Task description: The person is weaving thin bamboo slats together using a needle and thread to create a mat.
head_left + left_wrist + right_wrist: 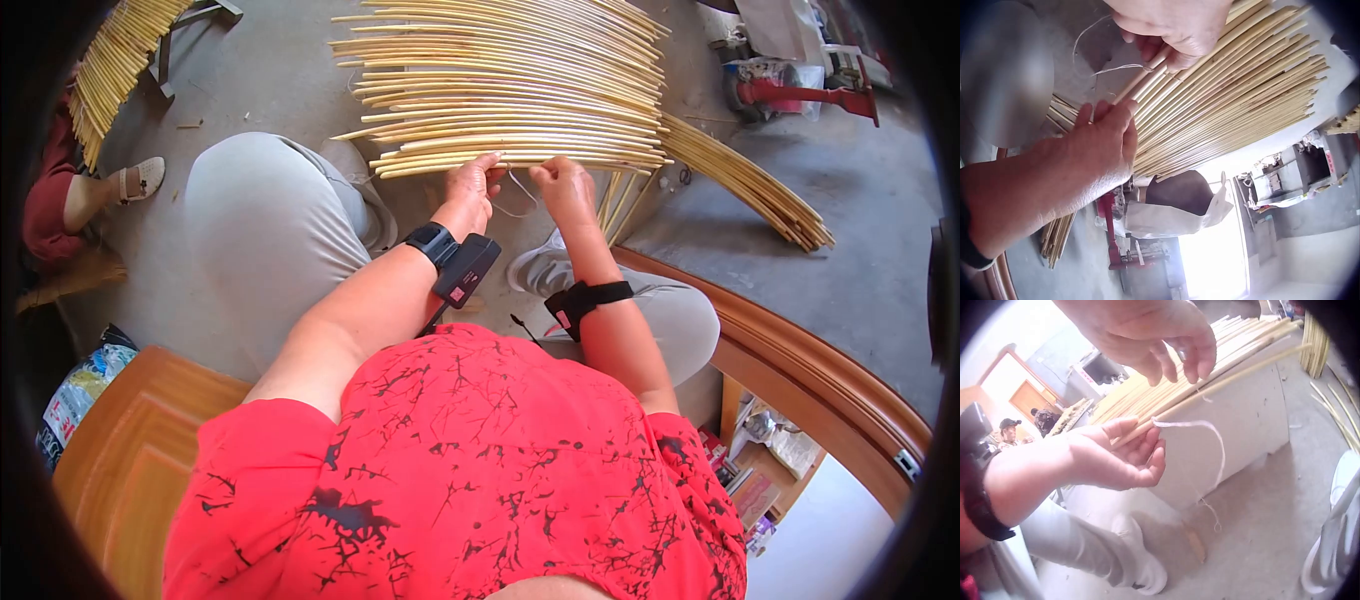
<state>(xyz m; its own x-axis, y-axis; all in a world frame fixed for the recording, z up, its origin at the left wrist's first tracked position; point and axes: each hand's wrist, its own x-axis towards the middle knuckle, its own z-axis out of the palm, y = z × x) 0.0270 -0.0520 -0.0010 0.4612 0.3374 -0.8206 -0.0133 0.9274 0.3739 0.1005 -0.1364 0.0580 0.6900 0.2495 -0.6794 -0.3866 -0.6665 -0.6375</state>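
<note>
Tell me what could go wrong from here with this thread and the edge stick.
The slack white thread hangs in a loop by the left hand, so it could snag or tangle.

The outermost stick is pinched in that hand; if the grip eases while the thread is slack, the stick might slip or turn.

The stick ends along the mat are uneven, so this one may end up out of line too.
</note>
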